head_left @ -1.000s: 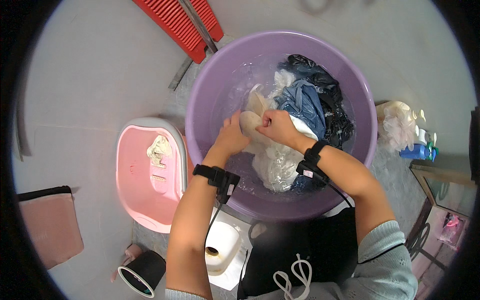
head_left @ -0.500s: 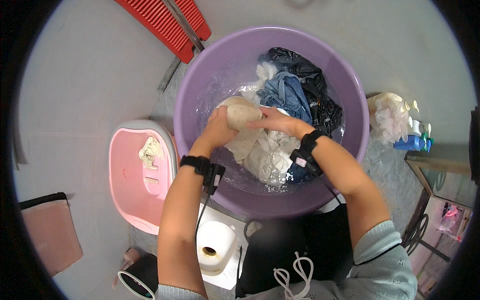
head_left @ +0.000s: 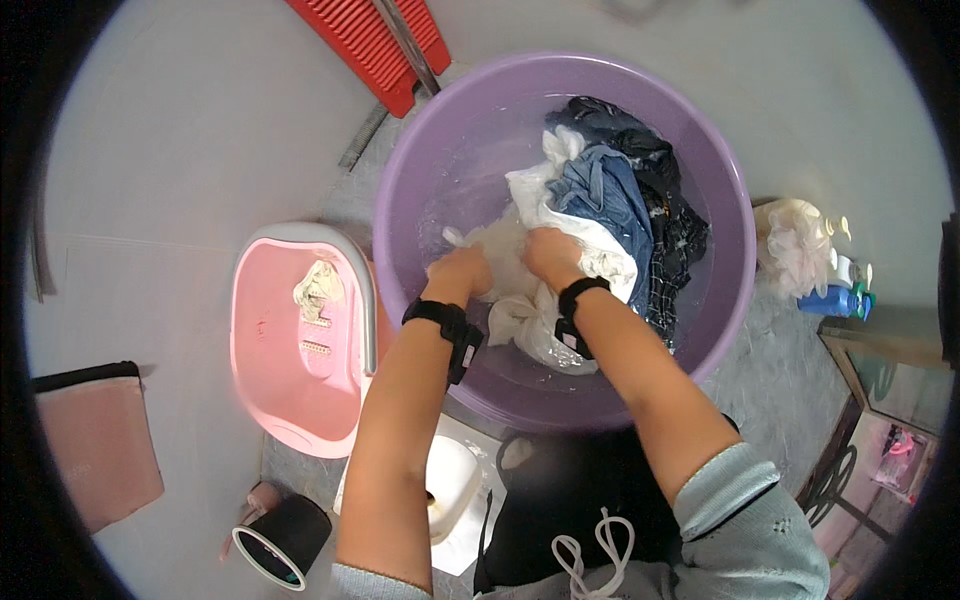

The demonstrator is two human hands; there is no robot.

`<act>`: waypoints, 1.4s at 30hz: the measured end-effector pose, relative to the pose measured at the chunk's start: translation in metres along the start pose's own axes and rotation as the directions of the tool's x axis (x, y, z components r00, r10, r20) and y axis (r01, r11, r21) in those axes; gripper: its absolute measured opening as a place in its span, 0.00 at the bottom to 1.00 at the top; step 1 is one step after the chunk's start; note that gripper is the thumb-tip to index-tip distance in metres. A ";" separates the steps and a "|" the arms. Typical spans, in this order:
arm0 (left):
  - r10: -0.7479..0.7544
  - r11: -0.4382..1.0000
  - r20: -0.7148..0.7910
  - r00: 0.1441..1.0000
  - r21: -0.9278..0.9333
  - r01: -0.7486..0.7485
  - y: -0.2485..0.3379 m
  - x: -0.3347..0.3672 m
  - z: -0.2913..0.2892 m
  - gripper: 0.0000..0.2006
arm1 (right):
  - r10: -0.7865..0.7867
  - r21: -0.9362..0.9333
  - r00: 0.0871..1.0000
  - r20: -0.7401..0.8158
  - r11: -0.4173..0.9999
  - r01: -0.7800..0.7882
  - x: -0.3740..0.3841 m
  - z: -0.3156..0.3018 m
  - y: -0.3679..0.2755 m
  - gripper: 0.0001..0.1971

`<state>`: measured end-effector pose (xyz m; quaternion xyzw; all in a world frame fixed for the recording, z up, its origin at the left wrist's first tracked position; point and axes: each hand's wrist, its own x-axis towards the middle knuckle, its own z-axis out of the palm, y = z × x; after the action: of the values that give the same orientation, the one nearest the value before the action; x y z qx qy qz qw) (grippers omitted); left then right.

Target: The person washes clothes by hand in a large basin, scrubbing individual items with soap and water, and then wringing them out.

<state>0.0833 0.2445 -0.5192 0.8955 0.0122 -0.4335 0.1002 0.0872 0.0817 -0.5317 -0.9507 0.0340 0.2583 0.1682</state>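
Note:
A large purple tub point(head_left: 410, 170) holds water and several wet garments. My left hand point(head_left: 460, 272) is closed on one side of a cream cloth point(head_left: 505, 250) in the water. On its other side my right hand point(head_left: 552, 256) is closed too, gripping the same cloth; the fingertips of both hands are hidden. White fabric point(head_left: 530, 195) lies by my right hand, with blue denim point(head_left: 605, 190) just beyond it. Dark garments point(head_left: 685, 225) are bunched along the tub's right side. A pale bundle point(head_left: 560, 345) floats below my hands.
Left of the tub stands a pink basin point(head_left: 290, 370) with a small cream cloth point(head_left: 318, 285) inside. A red ridged board point(head_left: 375, 45) leans beyond. Bottles point(head_left: 835, 300) and a bath puff point(head_left: 798, 240) sit at right. A black bin point(head_left: 290, 530) stands lower left.
Both my hands have pushed the cream cloth lower into the water and closed on it. White fabric now shows more widely beside the denim. The whole view has shifted slightly.

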 end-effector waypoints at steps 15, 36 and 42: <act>0.314 0.799 -0.658 0.685 -0.206 -0.564 0.032 -0.085 -0.045 0.54 | -0.446 0.909 0.890 -0.098 0.324 0.263 -0.059 -0.124 0.005 0.11; -0.229 0.964 -0.562 0.795 -0.241 0.108 0.036 -0.046 0.018 0.35 | -0.138 -0.002 0.987 -0.076 0.990 0.139 -0.041 -0.042 -0.022 0.28; -0.003 0.973 -0.055 0.999 -0.229 -0.010 0.017 0.000 0.048 0.34 | -0.062 -0.292 0.997 -0.038 0.955 0.048 -0.017 0.013 0.000 0.22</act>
<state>0.0484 0.2193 -0.5453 0.8894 0.0634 -0.4044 0.2034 0.0663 0.0857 -0.5331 -0.9715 -0.0267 0.2333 0.0330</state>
